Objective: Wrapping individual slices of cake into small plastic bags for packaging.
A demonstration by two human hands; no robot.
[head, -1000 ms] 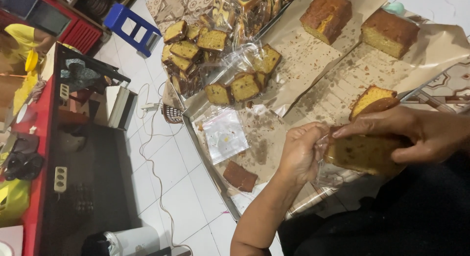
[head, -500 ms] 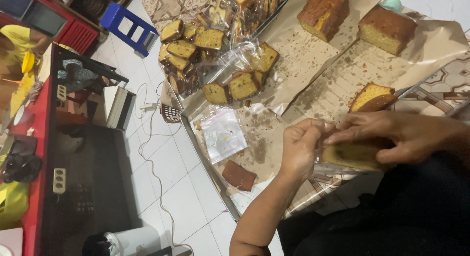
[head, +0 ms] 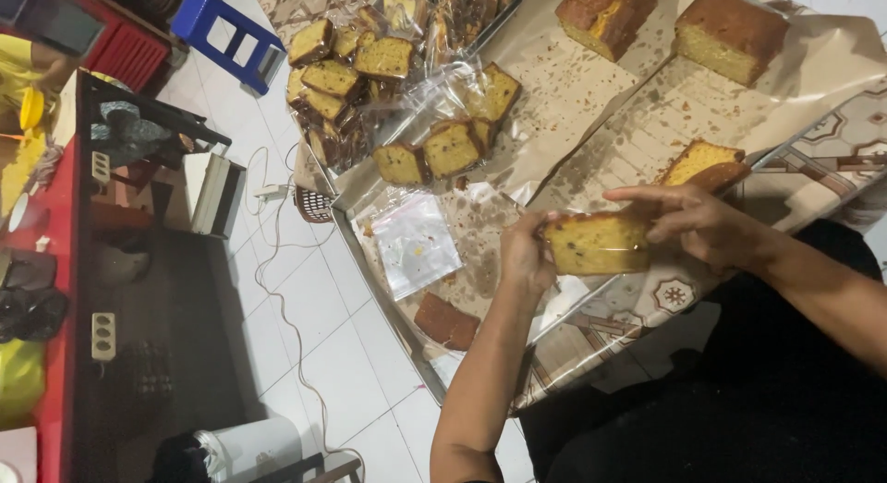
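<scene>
A slice (head: 599,244) of yellow cake is held at centre right of the frame, above a paper-lined tray (head: 388,303). Its long axis runs left to right across the picture, nearly level, cut face toward the camera. The left hand (head: 523,255) grips the slice's left end; the right hand (head: 695,222) closes over its right end and top, fingers curled around it. Just above the right hand lies another slice (head: 699,161). Two uncut loaves (head: 605,12) sit at the upper right. Bagged slices (head: 407,85) fill the upper centre. An empty clear bag (head: 416,243) lies left of the hands, and a dark crust piece (head: 446,321) below it. Nothing stands between the hands and the tray.
</scene>
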